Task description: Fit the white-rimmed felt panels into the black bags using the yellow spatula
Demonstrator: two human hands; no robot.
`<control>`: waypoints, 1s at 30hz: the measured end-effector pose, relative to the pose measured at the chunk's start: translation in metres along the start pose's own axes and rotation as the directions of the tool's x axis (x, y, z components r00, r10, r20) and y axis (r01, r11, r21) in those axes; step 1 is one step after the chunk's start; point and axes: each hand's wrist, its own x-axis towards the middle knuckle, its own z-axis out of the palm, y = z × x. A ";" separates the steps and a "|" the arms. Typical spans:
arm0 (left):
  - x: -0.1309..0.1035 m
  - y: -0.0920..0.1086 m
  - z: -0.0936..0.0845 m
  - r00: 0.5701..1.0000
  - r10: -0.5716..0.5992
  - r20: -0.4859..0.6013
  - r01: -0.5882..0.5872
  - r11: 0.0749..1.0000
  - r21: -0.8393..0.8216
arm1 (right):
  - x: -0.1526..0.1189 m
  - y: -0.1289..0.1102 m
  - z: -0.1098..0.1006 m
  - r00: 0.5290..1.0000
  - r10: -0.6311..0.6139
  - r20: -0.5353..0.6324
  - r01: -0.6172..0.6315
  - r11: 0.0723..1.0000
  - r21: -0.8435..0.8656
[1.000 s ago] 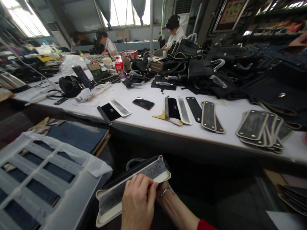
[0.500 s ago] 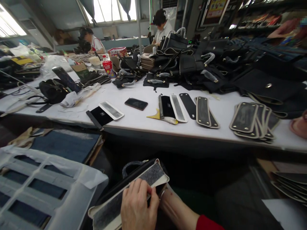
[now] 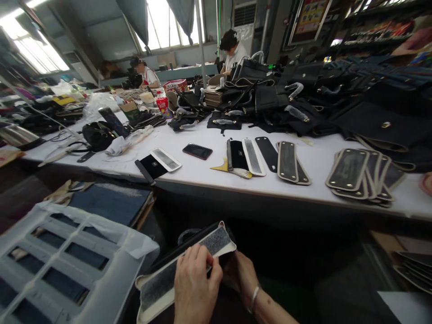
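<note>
A black handbag (image 3: 155,288) rests low in front of me, tilted, with a long grey panel edged in pale material facing up. My left hand (image 3: 197,279) is closed on the near edge of that panel, thumb and fingers pinching it. To the right, my right hand (image 3: 245,272), with a bracelet at the wrist, reaches in under the bag's near side; its fingers are hidden in shadow. A clear-wrapped handle (image 3: 187,235) sticks out behind the bag.
Across the white table (image 3: 236,186) lie a phone (image 3: 198,150), two opened black-and-grey pieces, and stacked grey panels (image 3: 349,170) with studs. Black bags (image 3: 266,96) pile up behind. A translucent crate (image 3: 131,254) stands at left. Two people work at the back.
My right hand has drawn back slightly, so more of its back shows. The left hand keeps its grip on the bag. The whole view has shifted a little.
</note>
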 end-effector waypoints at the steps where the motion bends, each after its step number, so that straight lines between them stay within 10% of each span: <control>1: 0.000 0.002 0.000 1.000 -0.014 0.003 0.014 1.000 -0.005 | -0.006 -0.004 -0.011 1.000 -0.026 0.000 0.026 0.999 -0.021; 4: 0.000 0.005 -0.001 0.999 -0.043 0.031 0.043 0.999 -0.014 | -0.030 -0.028 -0.041 0.883 -0.451 0.130 0.468 0.863 -0.189; 7: -0.002 0.006 -0.002 0.997 -0.065 0.053 0.066 0.998 -0.023 | -0.050 -0.054 -0.050 0.365 -0.819 0.443 0.918 0.238 -0.316; 9: -0.003 0.007 -0.002 0.995 -0.075 0.060 0.077 0.997 -0.032 | -0.055 -0.065 -0.044 0.191 -0.823 0.535 0.918 -0.044 -0.395; 14: -0.005 0.007 -0.002 0.996 -0.070 0.057 0.072 0.997 -0.036 | -0.053 -0.071 -0.025 0.160 -0.788 0.595 0.789 -0.260 -0.556; 30: -0.028 0.003 -0.013 0.990 -0.044 -0.136 0.047 0.999 0.020 | -0.048 -0.054 -0.013 0.060 -0.784 0.618 0.806 -0.328 -0.494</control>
